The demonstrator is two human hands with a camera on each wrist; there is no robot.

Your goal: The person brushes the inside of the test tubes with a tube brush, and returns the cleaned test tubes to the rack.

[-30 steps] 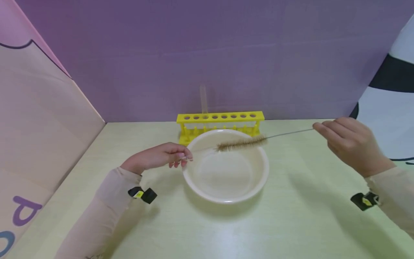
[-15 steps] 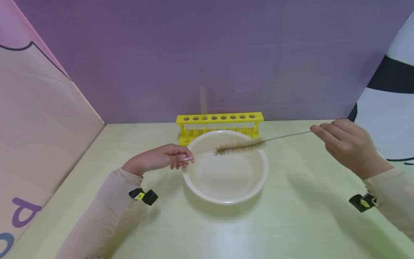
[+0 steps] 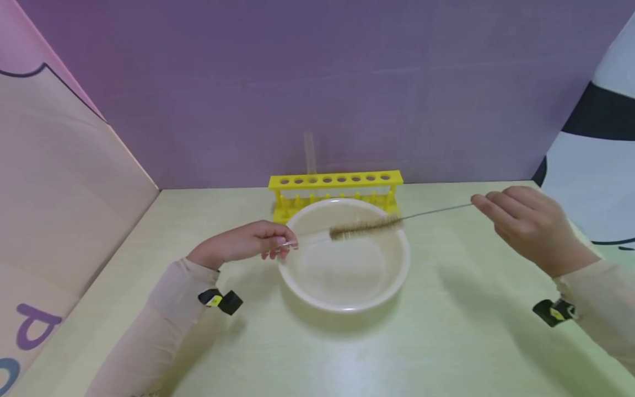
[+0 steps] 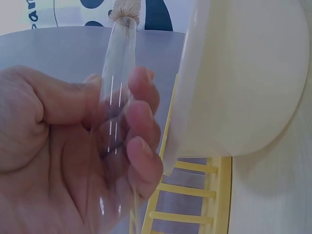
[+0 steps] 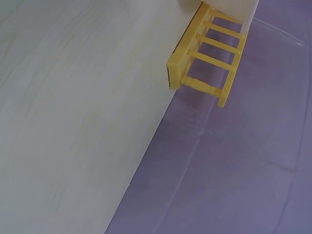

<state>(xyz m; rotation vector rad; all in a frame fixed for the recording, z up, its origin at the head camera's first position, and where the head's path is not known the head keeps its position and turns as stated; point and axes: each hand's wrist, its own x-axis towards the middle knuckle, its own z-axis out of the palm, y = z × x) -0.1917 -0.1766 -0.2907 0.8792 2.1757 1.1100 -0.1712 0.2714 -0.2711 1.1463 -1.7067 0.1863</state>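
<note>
A clear test tube [image 4: 119,56] lies in my left hand [image 3: 253,240], gripped between the thumb and curled fingers. Its open end points right, over the left part of a white basin [image 3: 344,306]. My right hand [image 3: 533,229], raised at the right, pinches the thin wire handle of a test tube brush [image 3: 366,226]. The tan bristles stretch above the basin, tilted slightly down to the left. In the left wrist view, the bristle tip [image 4: 127,10] meets the tube's mouth, with a few bristles inside. The right wrist view does not show the right hand.
Behind the basin stands a yellow test tube rack [image 3: 337,180], partly hidden by it. Another clear test tube [image 3: 310,151] stands upright in the rack. A purple wall panel [image 3: 327,82] rises along the back edge of the pale table [image 3: 342,358].
My right hand has moved a little left and down, bringing the brush closer to the tube's mouth. The left hand has barely moved and keeps its grip on the test tube.
</note>
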